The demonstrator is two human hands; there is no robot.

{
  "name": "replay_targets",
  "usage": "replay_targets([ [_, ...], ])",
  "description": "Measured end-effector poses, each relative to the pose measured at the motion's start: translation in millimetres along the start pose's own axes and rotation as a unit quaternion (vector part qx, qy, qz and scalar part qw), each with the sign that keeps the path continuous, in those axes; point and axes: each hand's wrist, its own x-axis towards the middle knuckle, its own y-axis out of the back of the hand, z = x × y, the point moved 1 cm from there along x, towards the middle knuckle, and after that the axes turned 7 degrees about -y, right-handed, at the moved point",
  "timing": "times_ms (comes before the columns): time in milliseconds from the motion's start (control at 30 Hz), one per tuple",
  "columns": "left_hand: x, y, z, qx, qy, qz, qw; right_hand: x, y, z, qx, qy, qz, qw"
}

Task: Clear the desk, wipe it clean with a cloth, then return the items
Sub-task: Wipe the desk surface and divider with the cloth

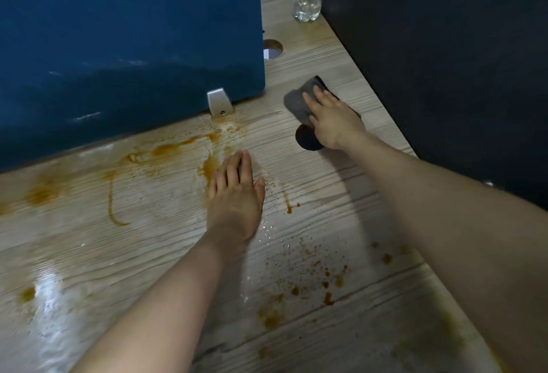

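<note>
Right hand [332,119] presses flat, fingers straight, on the grey cloth [299,104] at centre right of the frame, likely to scrub along the dark panel's foot. Left hand [235,194] lies open, palm down on the desk [89,254] at mid-frame, holding nothing; it seems to brace the person leaning forward.

Wiping looks under way but far from done: the desk fills the lower frame and shows brown stains [166,150] across its middle and lower right.

A blue panel [127,46] fills the upper left, its top cut off; a black panel [444,61] fills the upper right. A bottle [307,1] stands between them at the top, its neck cut off. A round dark patch [307,138] sits half under the right hand; hole or object, I cannot tell. A metal bracket [218,102] fixes the blue panel to the desk.
</note>
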Motion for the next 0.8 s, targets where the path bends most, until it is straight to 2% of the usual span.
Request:
replay_targets([
  [33, 0.0, 0.3, 0.5, -0.004, 0.001, -0.004, 1.000, 1.1, 4.5, 8.6, 0.001, 0.001, 0.005, 1.000],
  [167, -0.5, 0.3, 0.3, -0.005, 0.000, -0.004, 1.000, -0.4, 11.1, 35.9, 0.013, -0.107, 0.038, 0.994],
  [300, -2.3, 0.4, 0.3, 0.001, -0.003, -0.004, 1.000, -32.3, -2.4, 32.7, 0.019, -0.058, 0.048, 0.997],
  [467, -1.0, 2.3, 0.7, 0.001, -0.003, -0.013, 1.000, -128.5, -38.0, 40.4, -0.009, -0.010, 0.058, 0.998],
  [567, -1.0, 3.4, 1.0, -0.009, 0.000, -0.022, 1.000, -125.4, -33.9, 52.7, -0.016, 0.028, 0.035, 0.999],
  [733, -0.7, 1.1, -0.1, -0.003, 0.001, -0.015, 1.000, -93.9, -23.4, 51.9, 0.000, -0.104, 0.047, 0.993],
  [800, -0.4, 0.7, 0.4, -0.005, 0.001, -0.015, 1.000, -114.3, -35.0, 31.9, 0.000, -0.083, 0.056, 0.995],
])
